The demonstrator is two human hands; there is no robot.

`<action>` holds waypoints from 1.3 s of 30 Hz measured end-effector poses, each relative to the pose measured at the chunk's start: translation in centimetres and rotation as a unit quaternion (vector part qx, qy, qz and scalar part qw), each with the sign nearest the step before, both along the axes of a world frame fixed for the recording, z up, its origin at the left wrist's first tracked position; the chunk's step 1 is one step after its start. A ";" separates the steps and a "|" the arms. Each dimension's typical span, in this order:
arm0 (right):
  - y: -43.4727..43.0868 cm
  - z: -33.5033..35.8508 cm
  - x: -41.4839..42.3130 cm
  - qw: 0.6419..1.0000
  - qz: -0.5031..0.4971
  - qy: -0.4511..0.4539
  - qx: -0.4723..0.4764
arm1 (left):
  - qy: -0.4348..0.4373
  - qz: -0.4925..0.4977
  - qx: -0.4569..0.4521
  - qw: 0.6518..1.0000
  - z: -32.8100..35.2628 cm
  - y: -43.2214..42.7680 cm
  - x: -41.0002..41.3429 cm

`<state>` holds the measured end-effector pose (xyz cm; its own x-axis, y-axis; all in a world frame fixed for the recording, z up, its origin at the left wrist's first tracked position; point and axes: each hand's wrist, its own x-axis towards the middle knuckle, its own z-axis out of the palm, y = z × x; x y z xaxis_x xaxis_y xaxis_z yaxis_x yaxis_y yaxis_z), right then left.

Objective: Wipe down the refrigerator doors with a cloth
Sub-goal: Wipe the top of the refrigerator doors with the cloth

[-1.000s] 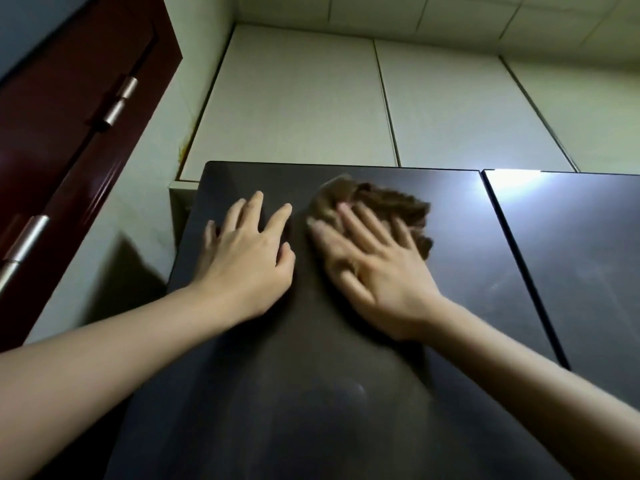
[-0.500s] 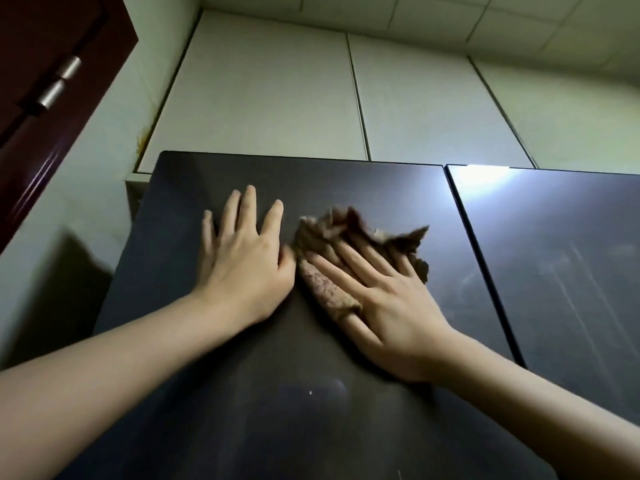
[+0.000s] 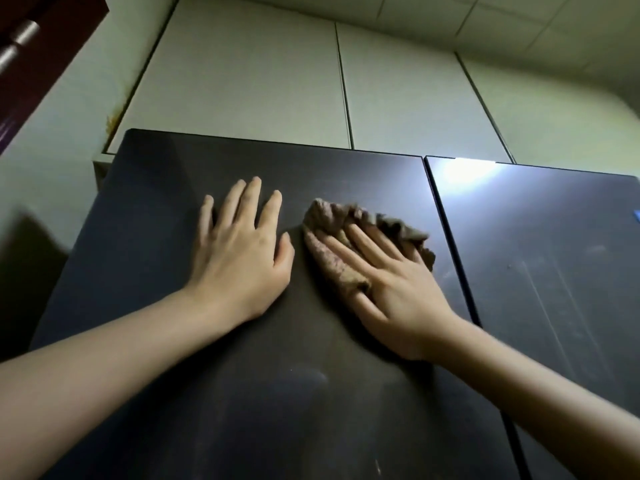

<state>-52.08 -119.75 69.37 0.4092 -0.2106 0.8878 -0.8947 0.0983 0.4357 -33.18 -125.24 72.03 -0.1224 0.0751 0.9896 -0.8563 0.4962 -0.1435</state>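
brown crumpled cloth (image 3: 332,252) wipes the dark glossy left refrigerator door (image 3: 173,209) under the flat right hand (image 3: 391,282); left hand (image 3: 242,251) braces, fingers released; the streaked right door (image 3: 554,271) likely comes next.

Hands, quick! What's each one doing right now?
Left hand: open, flat on the left fridge door.
Right hand: open, fingers straight, pressing the cloth.

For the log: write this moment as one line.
left hand flat on left door | right hand presses cloth there | right door untouched

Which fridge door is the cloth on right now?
The left door: the left hand rests flat on it and the right hand presses the brown cloth there. The right door is untouched.
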 end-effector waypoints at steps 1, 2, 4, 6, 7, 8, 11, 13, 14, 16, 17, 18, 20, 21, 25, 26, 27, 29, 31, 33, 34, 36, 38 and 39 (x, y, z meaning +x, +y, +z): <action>0.2 1.2 -0.8 1.000 -0.008 0.022 -0.010 | 0.001 0.002 -0.002 1.000 0.1 0.0 -0.1; 0.4 2.9 -1.4 0.999 -0.009 0.026 -0.034 | 0.003 0.003 0.001 1.000 0.2 0.0 -0.1; 0.8 6.9 -2.4 0.996 0.003 -0.045 -0.075 | 0.007 0.000 0.009 1.000 0.4 0.1 -0.5; 0.7 9.1 -3.1 0.988 0.003 -0.139 -0.074 | 0.006 -0.004 0.006 1.000 0.4 0.3 -0.8; 0.5 9.1 -3.1 0.985 0.001 -0.156 -0.072 | 0.006 -0.005 0.006 1.000 0.4 0.2 -0.9; 0.3 8.3 -2.9 0.985 -0.001 -0.157 -0.072 | 0.006 -0.005 0.007 1.000 0.3 0.2 -1.0; 0.2 3.3 -2.2 0.989 0.016 -0.128 -0.078 | 0.012 -0.009 0.006 1.000 0.0 0.1 -1.1; 0.3 -0.1 -2.0 0.992 0.013 -0.104 -0.067 | 0.007 -0.004 -0.002 1.000 -0.1 0.1 -1.2; 0.4 -0.9 -2.3 0.994 0.007 -0.088 -0.064 | 0.004 -0.001 -0.008 1.000 -0.1 0.1 -1.3; 0.8 0.0 -2.8 0.996 -0.027 -0.050 -0.073 | -0.001 0.003 -0.020 1.000 0.1 0.1 -1.4; 0.9 1.6 -2.9 0.995 -0.038 -0.043 -0.086 | -0.001 0.002 -0.024 1.000 0.3 0.2 -1.4; 1.0 3.3 -2.7 0.993 -0.034 -0.057 -0.096 | 0.002 0.000 -0.024 1.000 0.3 0.2 -1.4; 0.8 6.8 -1.7 0.986 -0.009 -0.134 -0.099 | 0.005 -0.003 -0.023 1.000 0.3 0.3 -1.1; 0.5 8.1 -1.0 0.980 0.005 -0.178 -0.090 | 0.005 -0.004 -0.023 1.000 0.3 0.2 -0.9; -1.4 5.8 3.5 0.984 0.033 -0.157 -0.073 | 0.012 0.004 -0.004 1.000 0.2 -0.2 1.2; -1.7 4.1 4.4 0.992 0.037 -0.104 -0.064 | 0.019 0.001 -0.004 1.000 0.1 -0.3 1.7; -1.7 2.4 5.0 0.997 0.035 -0.047 -0.041 | 0.027 -0.001 -0.004 1.000 -0.2 -0.5 2.4; -1.0 1.6 4.5 0.999 0.022 0.030 -0.003 | 0.036 -0.010 0.002 0.999 -0.8 -0.7 3.0; -0.1 4.1 3.2 0.999 0.043 0.006 -0.011 | 0.035 -0.016 0.013 0.999 -1.3 -0.8 3.2; -0.4 7.5 2.7 0.992 0.052 -0.096 -0.056 | 0.030 -0.014 0.012 0.999 -1.4 -0.8 3.5; -0.8 8.8 3.0 0.986 0.039 -0.142 -0.075 | 0.029 -0.017 0.012 0.999 -1.3 -0.9 3.8; -2.0 10.1 4.6 0.980 0.019 -0.176 -0.087 | 0.038 -0.026 0.020 0.999 -0.8 -1.0 4.6; -2.5 9.3 6.1 0.985 0.013 -0.155 -0.069 | 0.045 -0.036 0.026 0.998 -0.7 -1.2 5.3; -2.5 8.3 6.6 0.991 0.009 -0.122 -0.056 | 0.045 -0.041 0.027 0.998 -0.8 -1.4 5.6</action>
